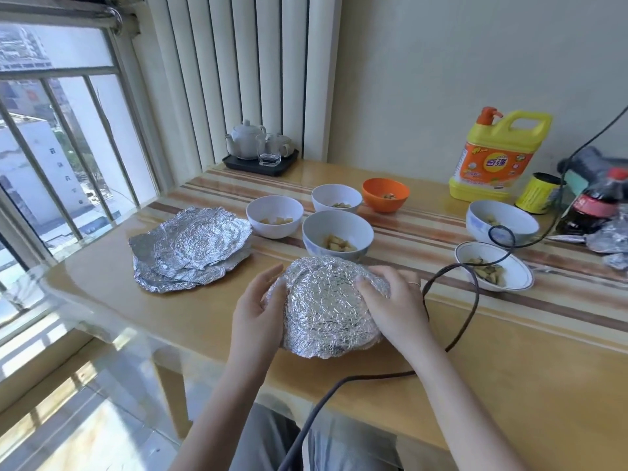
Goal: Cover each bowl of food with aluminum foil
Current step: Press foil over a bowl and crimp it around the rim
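Note:
A bowl covered with crinkled foil (326,305) sits near the table's front edge. My left hand (260,305) cups its left side and my right hand (390,300) grips its right rim, both pressing the foil down. A stack of loose foil sheets (190,246) lies to the left. Behind stand uncovered bowls with food: a white bowl (274,215), a second white bowl (336,198), a blue-patterned bowl (337,234), an orange bowl (385,194), a large white bowl (503,222) and a shallow rimmed bowl (494,266) at the right.
A dark cable (469,321) loops across the table by my right hand. A yellow detergent jug (492,158), a yellow can (538,193) and a cola bottle (598,202) stand at the back right, with crumpled foil (610,237) beside them. A tea set on a black tray (261,161) sits by the window.

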Available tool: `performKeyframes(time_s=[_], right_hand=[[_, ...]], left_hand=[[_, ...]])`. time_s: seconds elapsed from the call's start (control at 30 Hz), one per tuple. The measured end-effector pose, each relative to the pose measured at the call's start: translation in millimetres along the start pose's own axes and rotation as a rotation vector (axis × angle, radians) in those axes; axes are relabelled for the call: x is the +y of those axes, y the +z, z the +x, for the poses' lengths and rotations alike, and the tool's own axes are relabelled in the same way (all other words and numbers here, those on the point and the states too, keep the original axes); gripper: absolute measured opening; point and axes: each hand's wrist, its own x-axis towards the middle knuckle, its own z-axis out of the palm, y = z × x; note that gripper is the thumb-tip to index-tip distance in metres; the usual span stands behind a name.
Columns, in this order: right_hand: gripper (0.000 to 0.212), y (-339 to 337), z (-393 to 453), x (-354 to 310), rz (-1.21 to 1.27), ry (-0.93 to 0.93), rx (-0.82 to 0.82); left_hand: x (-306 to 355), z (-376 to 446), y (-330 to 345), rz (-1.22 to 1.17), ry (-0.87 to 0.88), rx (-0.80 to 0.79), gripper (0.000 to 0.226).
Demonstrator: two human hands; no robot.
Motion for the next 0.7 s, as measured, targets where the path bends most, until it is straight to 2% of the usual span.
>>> performKeyframes(time_s=[0.1, 0.27, 0.33, 0.4, 0.43, 0.5, 0.6, 0.7], right_hand=[[0.029, 3, 3, 3, -0.102, -0.004, -0.087], [0.040, -7, -2, -2, -0.174, -0.039, -0.092], [0.047, -18, -4, -8, -0.255, -0.094, 0.032], [0.040, -27, -1, -16, -0.241, -0.275, 0.198], [0.035, -28, 3, -21, -0.197, -0.361, 0.204], [0.033, -22, 13, -27, -0.107, -0.444, 0.042], [0.038, -5, 19, -29, -0.126, -0.436, -0.220], [0.038, 3, 17, -23, -0.084, -0.387, -0.223]], left_hand=[[-3, 1, 1, 0.067, 0.018, 0.006, 0.028], [-6, 2, -2, 0.155, 0.030, 0.051, 0.027], [-3, 5, -9, 0.245, 0.155, 0.104, 0.035], [14, 8, -12, 0.402, 0.369, 0.124, 0.044], [24, 11, -11, 0.471, 0.464, 0.087, 0.044], [38, 18, 1, 0.567, 0.554, -0.114, 0.044], [37, 25, 21, 0.729, 0.482, -0.411, 0.045], [22, 26, 27, 0.867, 0.441, -0.442, 0.048]])
